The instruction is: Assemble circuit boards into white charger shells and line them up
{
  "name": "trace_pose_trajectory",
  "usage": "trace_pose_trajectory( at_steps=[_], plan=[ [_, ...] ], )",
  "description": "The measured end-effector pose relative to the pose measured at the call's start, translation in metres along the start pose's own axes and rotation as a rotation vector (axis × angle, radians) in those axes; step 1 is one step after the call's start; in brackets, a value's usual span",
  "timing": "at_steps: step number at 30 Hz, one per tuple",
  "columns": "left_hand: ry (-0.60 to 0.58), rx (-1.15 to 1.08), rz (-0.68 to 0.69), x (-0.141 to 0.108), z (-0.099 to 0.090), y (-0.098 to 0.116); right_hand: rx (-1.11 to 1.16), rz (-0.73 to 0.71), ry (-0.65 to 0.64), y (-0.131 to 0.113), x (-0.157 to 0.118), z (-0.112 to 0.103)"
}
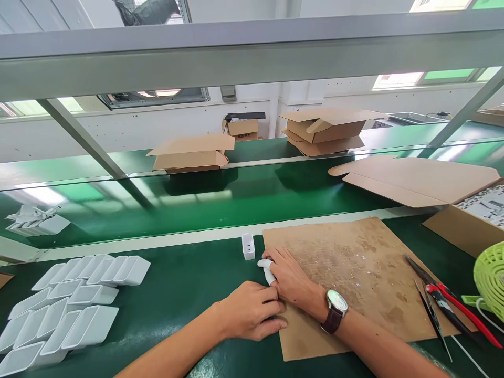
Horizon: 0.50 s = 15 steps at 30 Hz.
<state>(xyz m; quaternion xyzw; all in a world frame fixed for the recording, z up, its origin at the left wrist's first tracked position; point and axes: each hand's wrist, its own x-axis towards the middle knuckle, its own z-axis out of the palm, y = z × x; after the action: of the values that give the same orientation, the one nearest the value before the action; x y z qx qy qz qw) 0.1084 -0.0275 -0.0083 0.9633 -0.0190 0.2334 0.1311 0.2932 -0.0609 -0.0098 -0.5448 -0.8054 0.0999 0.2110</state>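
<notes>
My right hand [290,274] lies palm down over the left edge of a stained brown cardboard sheet [338,262], its fingers stretched forward. A white finger cover [266,270] sits around one of its digits, and a watch is on the wrist. Close against it, my left hand [258,312] has curled fingers, with the tips by the right hand's thumb side. What they pinch, if anything, is hidden. Just beyond both hands, a small white box-shaped charger housing [248,247] with slots in its top end stands on the green mat, apart from the fingers.
Several white open plastic cases [90,328] lie in rows at left. Tweezers [433,317] and red-handled pliers [452,302] rest at right by a green basket [490,281]. An open carton [468,228] is behind them. Flattened boxes [192,152] lie across the belt, below a metal crossbar [252,58].
</notes>
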Motion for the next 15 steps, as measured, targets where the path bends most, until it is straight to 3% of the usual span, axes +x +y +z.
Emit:
trace_pose_trajectory(
  at_steps=[7, 15],
  plan=[
    [0.031, -0.033, -0.001, 0.0003, 0.0004, -0.0002, -0.03, -0.074, -0.001, 0.002, -0.0006, 0.0006],
    [0.031, -0.06, -0.019, 0.0003, -0.0012, -0.0002, -0.016, -0.048, 0.032, 0.0045, -0.0006, 0.0055]
  ],
)
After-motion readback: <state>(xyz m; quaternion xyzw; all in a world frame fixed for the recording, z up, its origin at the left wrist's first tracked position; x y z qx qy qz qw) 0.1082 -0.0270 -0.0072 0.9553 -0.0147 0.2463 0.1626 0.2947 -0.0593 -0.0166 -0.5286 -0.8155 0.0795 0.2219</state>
